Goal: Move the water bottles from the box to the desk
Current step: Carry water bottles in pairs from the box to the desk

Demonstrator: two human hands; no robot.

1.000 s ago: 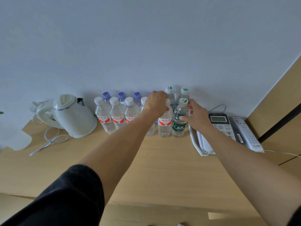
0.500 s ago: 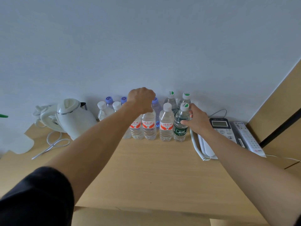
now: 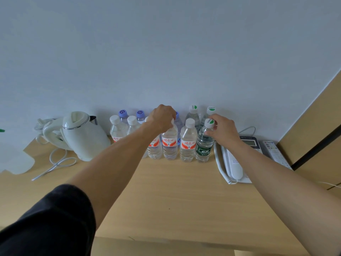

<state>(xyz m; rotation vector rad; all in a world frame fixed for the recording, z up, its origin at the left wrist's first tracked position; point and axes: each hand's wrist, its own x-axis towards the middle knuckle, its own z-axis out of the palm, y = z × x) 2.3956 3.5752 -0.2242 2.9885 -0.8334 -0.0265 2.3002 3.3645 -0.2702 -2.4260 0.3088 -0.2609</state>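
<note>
Both hands are up at the back edge of the counter (image 3: 184,196), right where the bottles stand against the wall (image 3: 166,52). The left hand (image 3: 162,118) is curled over the top of a red-label bottle (image 3: 169,143), fingers wrapped round its neck and cap, the bottle upright with its base on the counter. The right hand (image 3: 224,131) pinches the neck of the green-label bottle (image 3: 203,145) just under its white cap, thumb and fingertips closed on it; that bottle stands upright too, at the right end of the front row. Between the two held bottles is another red-label bottle (image 3: 188,143), untouched, just beside both. More red-label bottles run to the left, partly hidden behind the left forearm, and a back row shows purple caps (image 3: 123,113) and two green-marked caps (image 3: 193,109) close to the wall. All the bottles in view sit on the counter in a tight cluster along the back edge. Toward the back left corner there is a white kettle (image 3: 83,135) with its cord (image 3: 57,163) looped in front of it. Off to the right, just beside the green-label bottle, lies a white phone (image 3: 234,163), with a remote (image 3: 276,156) next to it near the right edge.
</note>
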